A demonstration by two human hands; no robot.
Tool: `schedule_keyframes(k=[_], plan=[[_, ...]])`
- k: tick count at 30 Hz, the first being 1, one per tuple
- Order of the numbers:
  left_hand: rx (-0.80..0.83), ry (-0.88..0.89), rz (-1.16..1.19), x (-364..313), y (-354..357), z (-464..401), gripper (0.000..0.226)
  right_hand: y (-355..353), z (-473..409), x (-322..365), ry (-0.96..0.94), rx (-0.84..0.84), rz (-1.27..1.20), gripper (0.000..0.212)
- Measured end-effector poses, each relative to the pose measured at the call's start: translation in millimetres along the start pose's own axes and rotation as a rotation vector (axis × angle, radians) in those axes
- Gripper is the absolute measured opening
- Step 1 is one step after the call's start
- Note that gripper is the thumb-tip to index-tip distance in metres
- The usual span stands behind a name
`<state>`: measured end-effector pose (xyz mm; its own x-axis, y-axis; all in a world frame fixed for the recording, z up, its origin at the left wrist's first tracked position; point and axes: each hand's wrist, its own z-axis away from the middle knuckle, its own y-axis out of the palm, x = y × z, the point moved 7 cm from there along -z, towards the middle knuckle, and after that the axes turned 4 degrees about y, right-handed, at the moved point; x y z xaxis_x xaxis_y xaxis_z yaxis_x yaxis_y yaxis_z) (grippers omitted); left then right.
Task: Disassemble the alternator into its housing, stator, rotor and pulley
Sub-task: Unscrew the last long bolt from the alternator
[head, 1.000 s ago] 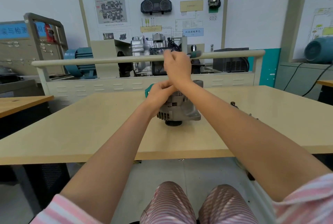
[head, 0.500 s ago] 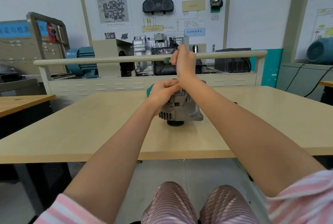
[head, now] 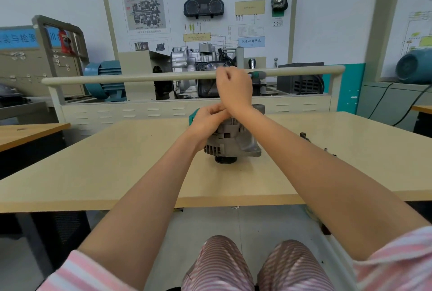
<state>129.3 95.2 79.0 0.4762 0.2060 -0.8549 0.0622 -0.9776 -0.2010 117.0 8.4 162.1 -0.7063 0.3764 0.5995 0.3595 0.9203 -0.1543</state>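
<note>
Head view: the alternator (head: pixel 233 143) sits pulley-down on the wooden surface (head: pixel 117 162). Left hand (head: pixel 208 118) curls its fingers round a teal-handled tool at its top; right hand (head: pixel 235 89), raised above, grips another teal handle (head: pixel 257 74).

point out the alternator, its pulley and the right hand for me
alternator (head: pixel 233 143): head view, on the grey ribbed housing facing the camera.
pulley (head: pixel 225 159): head view, on the dark grooved disc beneath the housing, against the table.
right hand (head: pixel 235 88): head view, on the back of the fist raised above the alternator.
</note>
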Motion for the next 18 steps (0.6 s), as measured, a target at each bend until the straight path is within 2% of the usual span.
schedule_keyframes(k=[4, 7, 9, 13, 15, 17, 18], plan=[[0.026, -0.031, 0.013, 2, 2, 1, 0.021, 3, -9, -12, 0.301, 0.098, -0.506, 0.053], [0.030, -0.042, 0.008, 2, 3, 2, 0.024, 7, -13, -15, 0.403, 0.162, -0.749, 0.051], [0.020, -0.037, 0.014, 2, 1, 1, 0.026, 9, -13, -17, 0.438, 0.173, -0.799, 0.049], [-0.020, -0.035, 0.019, 2, 2, 1, 0.034, 5, -10, -18, 0.413, 0.072, -0.725, 0.052], [-0.030, -0.027, 0.010, 1, 2, 2, 0.029, 2, -8, -15, 0.314, 0.041, -0.577, 0.051], [-0.046, -0.022, 0.000, 3, 0, 1, 0.012, 0, -2, -2, 0.040, 0.016, -0.137, 0.046], [-0.064, -0.023, -0.010, 3, -2, 0, 0.013, 0, 4, 5, -0.110, -0.026, 0.159, 0.042]])
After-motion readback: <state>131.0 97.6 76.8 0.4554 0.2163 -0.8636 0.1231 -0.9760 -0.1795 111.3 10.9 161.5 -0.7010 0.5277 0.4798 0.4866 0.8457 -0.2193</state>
